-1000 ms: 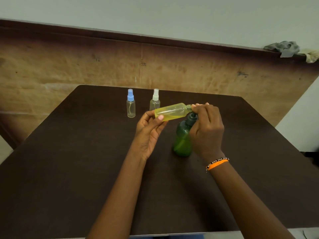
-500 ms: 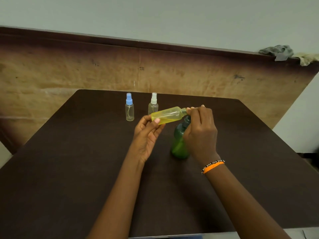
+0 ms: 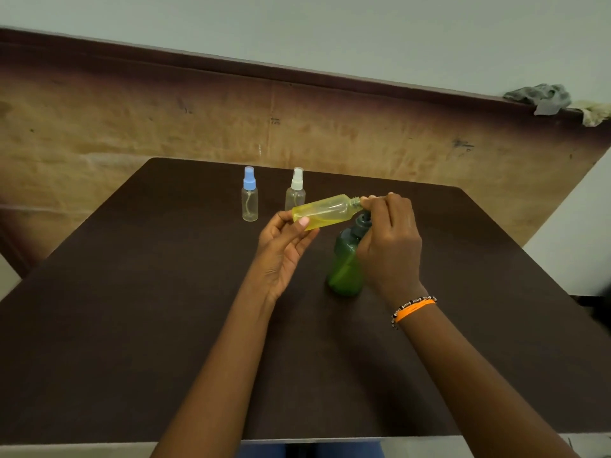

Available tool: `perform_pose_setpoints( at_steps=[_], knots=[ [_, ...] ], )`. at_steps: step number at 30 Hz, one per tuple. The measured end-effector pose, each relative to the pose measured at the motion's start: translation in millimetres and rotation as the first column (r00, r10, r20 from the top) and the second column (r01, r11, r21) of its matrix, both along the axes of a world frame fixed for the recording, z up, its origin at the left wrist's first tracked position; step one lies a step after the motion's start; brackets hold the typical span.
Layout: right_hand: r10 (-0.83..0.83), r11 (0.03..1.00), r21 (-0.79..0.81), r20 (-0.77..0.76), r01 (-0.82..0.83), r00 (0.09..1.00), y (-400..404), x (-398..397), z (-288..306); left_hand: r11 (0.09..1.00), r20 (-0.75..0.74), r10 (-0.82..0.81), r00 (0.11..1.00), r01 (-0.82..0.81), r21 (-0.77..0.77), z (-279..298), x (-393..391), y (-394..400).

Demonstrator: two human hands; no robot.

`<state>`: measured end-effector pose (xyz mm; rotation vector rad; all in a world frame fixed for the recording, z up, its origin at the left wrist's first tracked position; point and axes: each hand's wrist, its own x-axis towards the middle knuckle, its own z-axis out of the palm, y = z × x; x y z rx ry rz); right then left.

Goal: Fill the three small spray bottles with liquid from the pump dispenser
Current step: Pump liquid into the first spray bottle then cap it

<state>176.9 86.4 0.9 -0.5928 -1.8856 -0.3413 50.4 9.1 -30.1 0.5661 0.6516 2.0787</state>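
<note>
1. Head view, from my remote seat: left hand (image 3: 281, 246) pinches the base end of the yellow bottle (image 3: 325, 211), which lies nearly flat in the air, uncapped neck to the right, above the green pump dispenser (image 3: 345, 262).
2. Right hand (image 3: 390, 236) has its fingertips curled right at that neck; can't tell what they're holding.
3. Yellow one looks like thin, light plastic, probably squishy and a bit slick, so I'd hold the body mid-wall, gently.
4. Blue-capped bottle (image 3: 249, 198) and white-capped bottle (image 3: 295, 190) stand capped farther back on the table (image 3: 132, 309). Tippy, so I'd grab low on the barrel.
</note>
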Motion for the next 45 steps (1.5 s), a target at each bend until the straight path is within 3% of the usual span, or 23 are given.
perform_pose_setpoints(
  at_steps=[11, 22, 27, 35, 45],
  knots=[
    [0.045, 0.997, -0.072, 0.059, -0.041, 0.997, -6, 4, 17, 1.0, 0.004, -0.011, 1.0, 0.011, 0.015, 1, 2, 0],
    [0.049, 0.998, -0.038, 0.135, -0.044, 0.99, -1, 7, 20, 1.0, 0.038, 0.0, 0.999, -0.001, 0.006, 0, 6, 0],
    [0.032, 0.997, -0.074, 0.088, -0.026, 0.996, -2, 5, 14, 1.0, 0.049, -0.005, 0.999, 0.004, 0.007, 1, 7, 2],
    [0.011, 0.996, -0.091, 0.214, 0.008, 0.977, -9, 10, 30, 1.0, 0.066, -0.025, 0.997, 0.024, 0.01, 2, 11, -1],
    [0.034, 0.993, -0.114, 0.135, -0.018, 0.99, -3, 8, 21, 0.999, 0.088, -0.043, 0.995, 0.041, 0.028, -1, 10, 3]
  ],
)
